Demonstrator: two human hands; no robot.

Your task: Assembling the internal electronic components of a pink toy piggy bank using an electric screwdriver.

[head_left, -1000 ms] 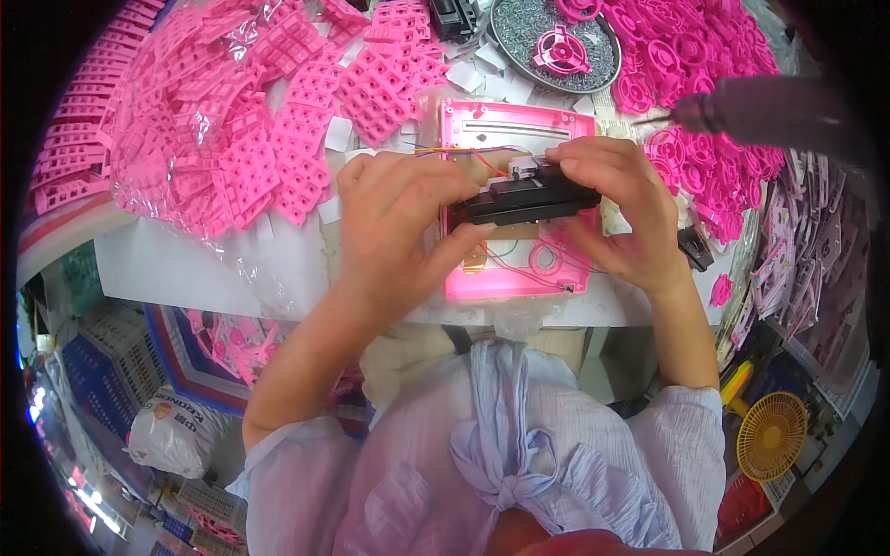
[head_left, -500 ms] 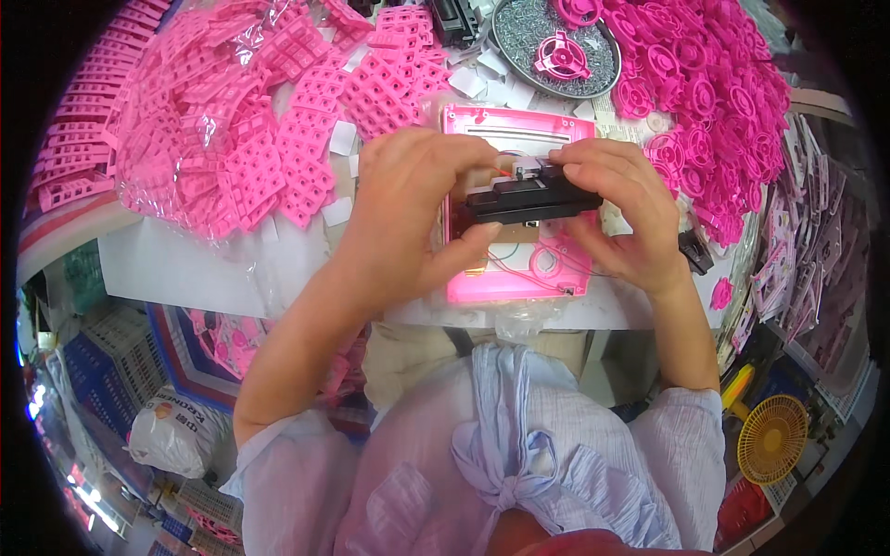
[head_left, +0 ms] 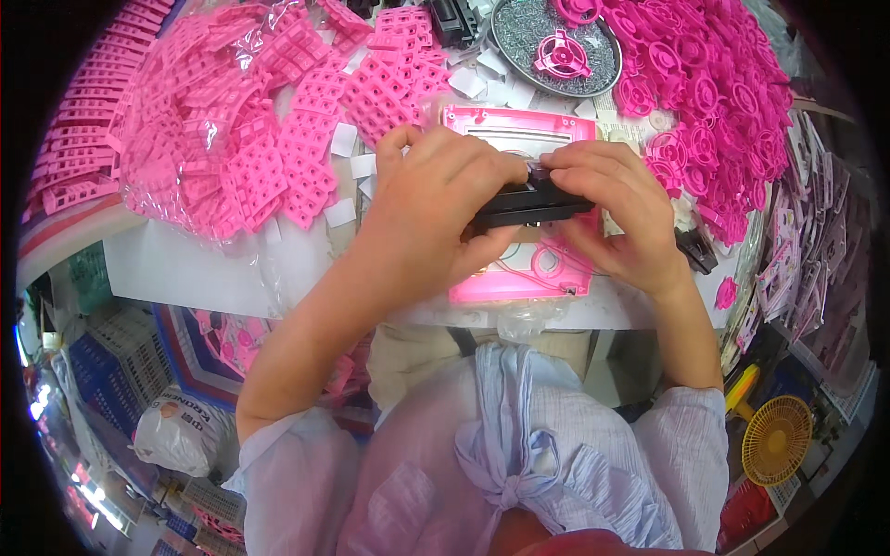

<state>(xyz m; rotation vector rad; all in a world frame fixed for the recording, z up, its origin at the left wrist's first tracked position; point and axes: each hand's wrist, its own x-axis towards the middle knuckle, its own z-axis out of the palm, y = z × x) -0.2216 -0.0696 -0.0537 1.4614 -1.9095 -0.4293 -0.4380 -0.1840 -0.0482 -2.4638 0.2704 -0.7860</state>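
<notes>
Black bar (head_left: 530,206) pinched between fingers (head_left: 482,167) of both hands.

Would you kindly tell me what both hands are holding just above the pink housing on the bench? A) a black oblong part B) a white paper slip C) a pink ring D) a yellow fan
A: the left hand and the right hand grip a black oblong part from either end, over the pink housing.

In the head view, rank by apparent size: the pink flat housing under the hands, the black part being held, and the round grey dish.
1. Pink flat housing, partly covered.
2. Round grey dish.
3. Black part, mostly hidden by both hands, so unsure.
</notes>
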